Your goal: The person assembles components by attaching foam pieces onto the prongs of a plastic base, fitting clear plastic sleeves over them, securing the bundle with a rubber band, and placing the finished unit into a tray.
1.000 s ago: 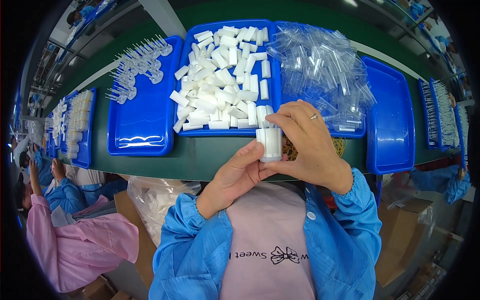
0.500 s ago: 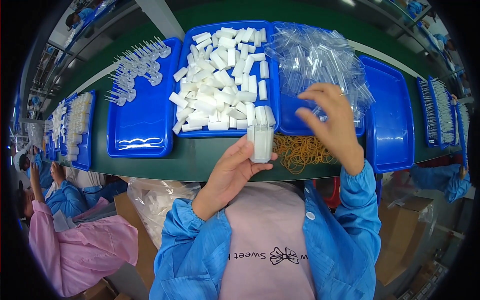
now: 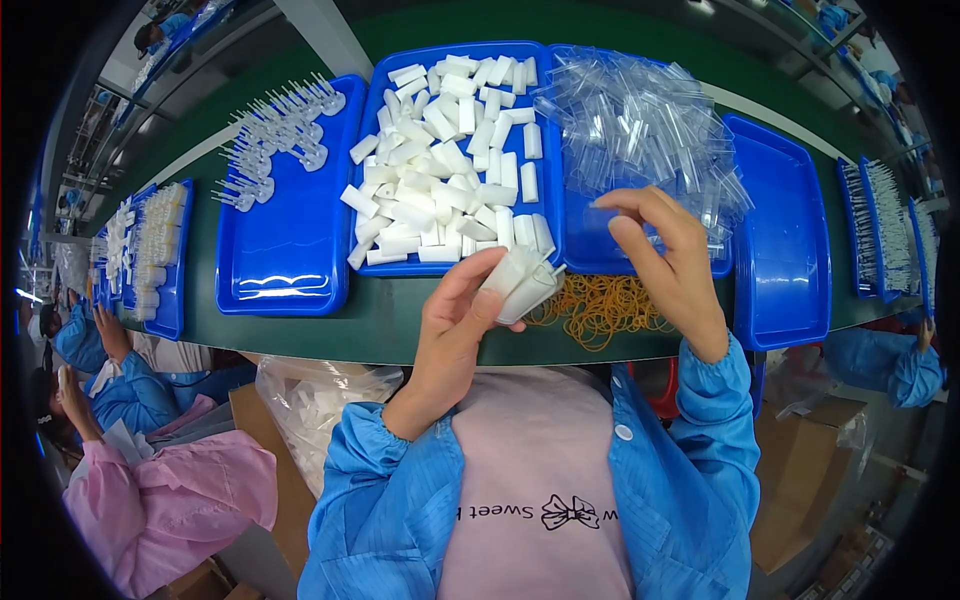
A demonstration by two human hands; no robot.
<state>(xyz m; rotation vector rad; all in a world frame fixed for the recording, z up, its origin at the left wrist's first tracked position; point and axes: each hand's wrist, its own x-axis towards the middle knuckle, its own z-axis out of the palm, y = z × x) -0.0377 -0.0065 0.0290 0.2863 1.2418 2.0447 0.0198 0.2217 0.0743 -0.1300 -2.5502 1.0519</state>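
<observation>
Cup point(image 3: 532, 292): a clear vessel with white inside, off the table point(image 3: 400, 345), tilted toward the right, just in front of the white blocks point(image 3: 412, 215) and beside the bands point(image 3: 600, 310).
Left hand point(image 3: 450, 325): closed round the cup, thumb on the near side, fingers behind and beneath.
Right hand point(image 3: 675, 265): thumb and forefinger bent toward each other near the clear pieces point(image 3: 650, 120); a faint clear edge showed at the tips, but whether it was gripped I could not tell.
Cup's handling: probably light; its wall looked thin, stiff and smooth, so likely slippery and apt to crack or scuff if squeezed. Tilted, it could have let loose contents slide.
Cup's hold: best taken low round the sides with a gentle wrap, leaving the mouth free.
Clear pieces: heaped in a blue tray; they looked feather-light, slick and easily creased, best pinched by an edge.
Cup, half a second earlier: it stood upright; by now it had tipped over to the right.
Right hand, half a second earlier: its thumb and forefinger were spread wider; they had drawn closer together.
Blocks and bands: much as they were.
</observation>
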